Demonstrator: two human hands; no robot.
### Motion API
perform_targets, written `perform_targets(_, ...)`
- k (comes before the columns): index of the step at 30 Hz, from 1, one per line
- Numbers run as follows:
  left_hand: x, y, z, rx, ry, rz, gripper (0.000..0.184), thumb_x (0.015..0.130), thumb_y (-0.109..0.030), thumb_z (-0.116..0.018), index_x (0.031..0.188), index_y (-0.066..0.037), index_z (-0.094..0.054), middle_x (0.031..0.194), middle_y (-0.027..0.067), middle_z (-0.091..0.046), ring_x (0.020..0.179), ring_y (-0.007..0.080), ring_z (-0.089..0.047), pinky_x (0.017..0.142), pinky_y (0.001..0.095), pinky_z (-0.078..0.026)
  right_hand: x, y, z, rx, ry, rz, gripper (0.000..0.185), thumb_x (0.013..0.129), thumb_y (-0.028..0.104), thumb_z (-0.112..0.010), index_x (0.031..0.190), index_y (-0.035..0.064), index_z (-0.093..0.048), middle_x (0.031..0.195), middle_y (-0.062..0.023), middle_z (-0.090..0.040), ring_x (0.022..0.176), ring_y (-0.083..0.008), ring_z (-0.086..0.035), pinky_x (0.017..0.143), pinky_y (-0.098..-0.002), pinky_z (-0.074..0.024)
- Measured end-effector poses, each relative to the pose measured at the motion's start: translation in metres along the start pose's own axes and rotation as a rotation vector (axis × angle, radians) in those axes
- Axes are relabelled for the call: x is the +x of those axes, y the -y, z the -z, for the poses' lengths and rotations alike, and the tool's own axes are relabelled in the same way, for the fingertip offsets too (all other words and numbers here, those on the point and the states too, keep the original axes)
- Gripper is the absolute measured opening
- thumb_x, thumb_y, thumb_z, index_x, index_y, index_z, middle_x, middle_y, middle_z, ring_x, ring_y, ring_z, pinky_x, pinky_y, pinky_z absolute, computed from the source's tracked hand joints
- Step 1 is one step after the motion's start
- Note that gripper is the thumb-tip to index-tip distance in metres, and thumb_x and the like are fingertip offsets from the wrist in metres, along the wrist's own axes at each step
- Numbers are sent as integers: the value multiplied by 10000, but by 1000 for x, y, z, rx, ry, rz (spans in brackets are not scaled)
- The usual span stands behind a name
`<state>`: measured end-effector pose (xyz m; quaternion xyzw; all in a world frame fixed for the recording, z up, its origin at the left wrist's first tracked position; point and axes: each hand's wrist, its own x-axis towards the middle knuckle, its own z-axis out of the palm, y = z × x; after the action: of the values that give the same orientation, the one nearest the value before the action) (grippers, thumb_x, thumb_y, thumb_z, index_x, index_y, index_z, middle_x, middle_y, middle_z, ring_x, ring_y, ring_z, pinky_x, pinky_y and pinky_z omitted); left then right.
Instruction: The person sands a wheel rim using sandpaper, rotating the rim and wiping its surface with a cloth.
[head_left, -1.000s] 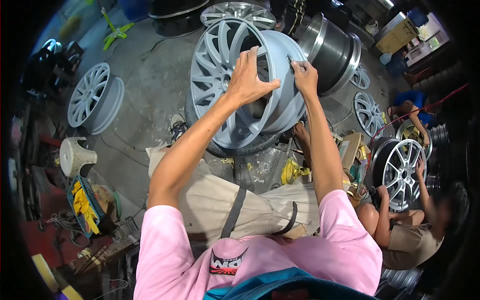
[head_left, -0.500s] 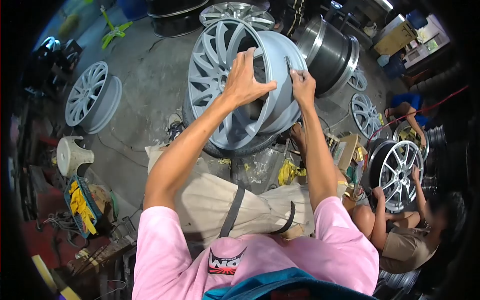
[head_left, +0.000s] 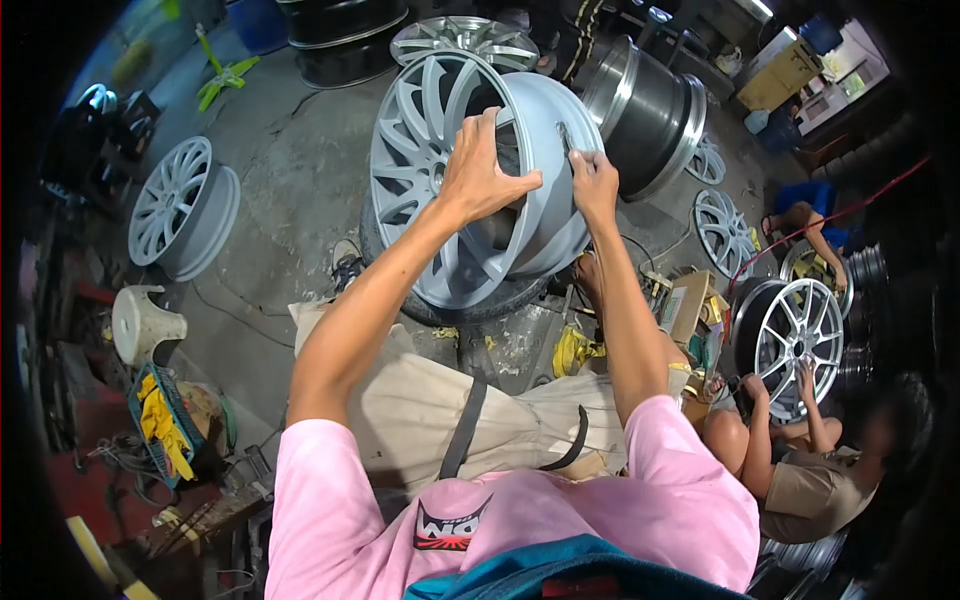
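Observation:
A grey multi-spoke wheel rim [head_left: 545, 150] is tilted up in front of me, resting on a black tyre [head_left: 470, 315]. My left hand [head_left: 485, 178] grips its front lip, with the fingers on the spoke side and the thumb over the edge. On the right, my right hand [head_left: 595, 182] is closed in a pinch against the outside of the barrel. From its fingertips a small, thin grey tool [head_left: 565, 138] points up along the barrel; its exact kind is too small to tell.
Another grey rim [head_left: 185, 210] stands at left, near a white stool [head_left: 143, 325] and a basket [head_left: 160, 425] with yellow gloves. A large dark barrel rim [head_left: 650, 120] stands behind right. At lower right a co-worker [head_left: 820, 490] sits with hands at a silver rim [head_left: 800, 345].
The whole view has shifted slightly down and left. My left hand keeps its hold, and my right hand stays at the barrel. The co-worker's hand has moved lower on the silver rim.

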<state>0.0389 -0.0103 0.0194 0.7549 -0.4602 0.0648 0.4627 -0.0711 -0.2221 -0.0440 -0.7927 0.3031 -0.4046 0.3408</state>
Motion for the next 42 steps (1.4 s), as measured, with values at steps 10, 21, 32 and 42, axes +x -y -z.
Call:
perform_targets(10, -3, 1, -4, -10, -43, -6, 1054, 768, -419, -833, 1527, 95, -314, 1425, 302, -448, 1361, 461, -454, 1142, 509, -397, -22, 2, -1, 79, 62, -85, 338, 958, 293, -712, 970, -45, -709, 824, -206, -746, 779, -301, -736, 761, -397, -539)
perform_targets(21, -1, 1, -8, -6, -25, 11, 1060, 768, -408, -830, 1547, 79, -301, 1450, 292, -442, 1376, 443, -451, 1155, 489, -388, 15, 15, -8, 49, 59, 7, 332, 933, 310, -727, 979, -19, -742, 809, -193, -733, 755, -270, -716, 733, -387, -531)
perform_targets(32, -6, 0, -13, 6, -25, -12, 1046, 772, -378, -841, 1544, 87, -309, 1441, 297, -448, 1371, 439, -456, 1163, 477, -378, 29, 22, -10, 41, 119, -71, 326, 910, 294, -747, 947, -30, -748, 845, -204, -756, 810, -280, -742, 771, -392, -545)
perform_targets(42, 0, 5, -15, -2, -31, -37, 1085, 743, -392, -821, 1545, 89, -272, 1462, 321, -416, 1368, 475, -428, 1176, 503, -364, 38, 25, -13, -13, 89, 7, 329, 909, 311, -745, 973, -12, -754, 808, -187, -733, 752, -282, -709, 745, -401, -536)
